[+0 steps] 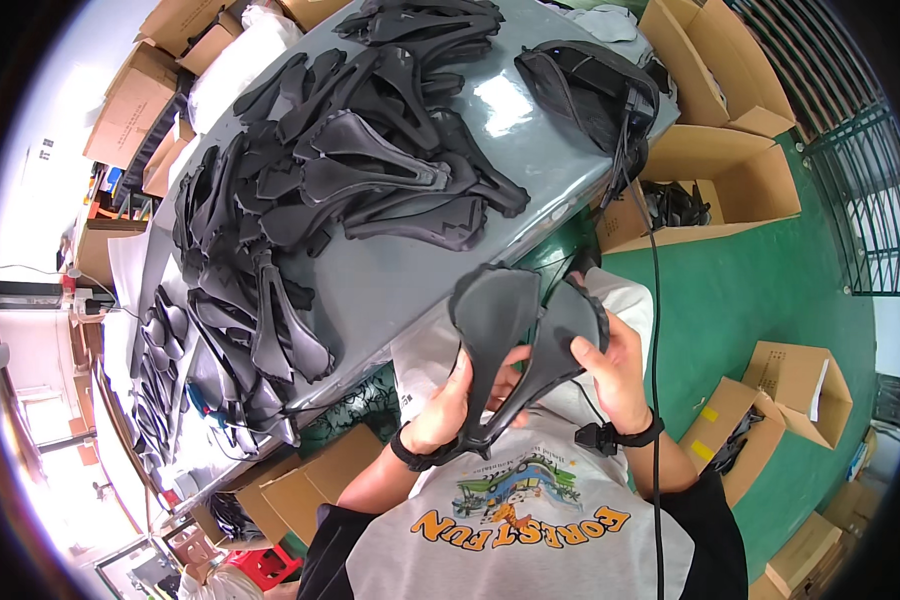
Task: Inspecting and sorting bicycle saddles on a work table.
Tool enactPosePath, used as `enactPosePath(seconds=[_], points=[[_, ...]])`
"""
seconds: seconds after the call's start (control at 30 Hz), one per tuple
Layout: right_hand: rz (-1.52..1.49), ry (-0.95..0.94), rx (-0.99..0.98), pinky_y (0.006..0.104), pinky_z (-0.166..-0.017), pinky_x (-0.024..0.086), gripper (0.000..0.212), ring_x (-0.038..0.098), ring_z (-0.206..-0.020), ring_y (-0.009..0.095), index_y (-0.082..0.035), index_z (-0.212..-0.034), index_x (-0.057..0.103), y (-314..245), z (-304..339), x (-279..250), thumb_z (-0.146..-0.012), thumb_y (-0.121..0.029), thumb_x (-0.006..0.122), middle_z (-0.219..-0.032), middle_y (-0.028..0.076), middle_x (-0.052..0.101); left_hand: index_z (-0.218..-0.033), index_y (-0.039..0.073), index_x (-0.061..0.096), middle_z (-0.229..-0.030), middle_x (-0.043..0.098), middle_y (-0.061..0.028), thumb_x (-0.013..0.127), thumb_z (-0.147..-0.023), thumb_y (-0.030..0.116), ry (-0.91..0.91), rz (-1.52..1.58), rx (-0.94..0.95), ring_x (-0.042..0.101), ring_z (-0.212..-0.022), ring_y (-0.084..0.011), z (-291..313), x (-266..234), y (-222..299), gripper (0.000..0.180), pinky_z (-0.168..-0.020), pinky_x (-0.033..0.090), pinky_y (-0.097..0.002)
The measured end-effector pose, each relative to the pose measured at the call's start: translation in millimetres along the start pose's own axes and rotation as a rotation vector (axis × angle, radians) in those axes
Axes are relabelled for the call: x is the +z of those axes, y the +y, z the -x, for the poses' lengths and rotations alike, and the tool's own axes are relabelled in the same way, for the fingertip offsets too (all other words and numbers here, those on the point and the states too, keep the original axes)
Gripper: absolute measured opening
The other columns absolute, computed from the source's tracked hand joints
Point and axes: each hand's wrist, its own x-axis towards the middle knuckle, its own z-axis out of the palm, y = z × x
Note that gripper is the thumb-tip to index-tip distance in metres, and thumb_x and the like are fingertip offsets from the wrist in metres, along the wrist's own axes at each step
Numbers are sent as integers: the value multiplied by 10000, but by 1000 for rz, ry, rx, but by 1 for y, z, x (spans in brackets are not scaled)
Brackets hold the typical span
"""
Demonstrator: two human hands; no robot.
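Over my lap I hold a black bicycle saddle (497, 305), its narrow nose toward my chest and its two wide wings pointing away. My left hand (450, 400) is closed on the left wing near the nose, with fingertips showing in the central gap. My right hand (615, 370) grips the right wing, thumb on top and the other fingers hidden beneath. Ahead of me, a heap of similar black saddles (370, 170) covers much of the grey table (370, 285). Some lie with their rough-edged undersides up.
On the table's far right sits a black bag (590, 85). An open carton (750, 190) with black parts stands on the green floor, and smaller cartons (795, 385) are at the right. A black cable (657, 300) hangs down beside my right arm. A red stool (265, 567) is lower left.
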Motion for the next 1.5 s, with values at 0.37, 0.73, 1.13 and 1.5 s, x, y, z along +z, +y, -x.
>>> enactPosePath(seconds=[0.37,0.73,1.13,1.5], points=[[50,68,18,215,-788,481,231,603,-870,53,39,-1096,644,8,5,-10,-888,-6,733,-975,-1,670,-1297,-4,518,-1214,623,-164,252,-1110,406,81,121,272,616,-1063,-242,-4,-6,0,523,-985,483,-401],[-75,280,-38,261,-896,473,309,638,-963,116,66,-1199,625,4,-1,-7,-967,-136,653,-1070,66,695,-1325,-15,539,-1265,632,-100,417,-1092,176,98,-38,112,656,-1071,-194,-2,6,9,325,-979,529,-345],[263,-250,75,251,-759,494,270,618,-774,85,-5,-1058,650,14,1,0,-853,-96,799,-847,0,663,-1396,3,493,-1320,608,-111,538,-1036,81,168,38,253,647,-1128,-218,-8,4,3,372,-997,539,-382],[205,-358,143,319,-925,512,659,657,-997,135,19,-1411,463,10,5,0,-836,-39,780,-1154,72,667,-1430,4,460,-1348,567,-126,612,-948,-68,180,-76,371,629,-1160,-233,-13,5,0,510,-992,530,-376]])
